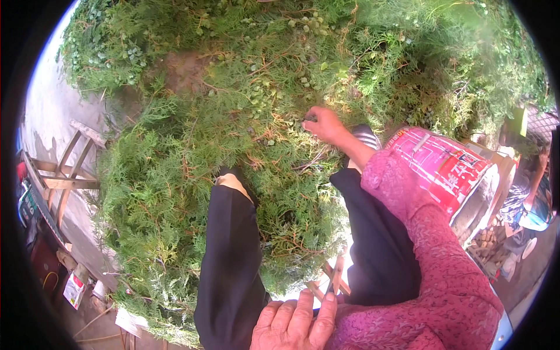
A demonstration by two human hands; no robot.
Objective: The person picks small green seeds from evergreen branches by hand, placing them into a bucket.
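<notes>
My right hand [324,124], at the end of a pink patterned sleeve [434,245], reaches into a wide heap of green evergreen branches [175,169]. Its fingers are curled together at the foliage; whatever sits between the fingertips is too small to make out. Low in the view, my left hand [294,324] lies palm down near my lap with its fingers stretched out, holding nothing that shows. Round pale-green cones [262,96] dot the foliage ahead of the right hand. Beside my right forearm stands a pink and red bucket [443,166], tilted in view.
My black-trousered legs [230,256] stand among the branches, one foot in a striped slipper [366,137]. Crossed wooden slats [335,277] show between my knees. A wooden frame [70,157] stands at left on concrete. Another person [534,192] is partly visible at right.
</notes>
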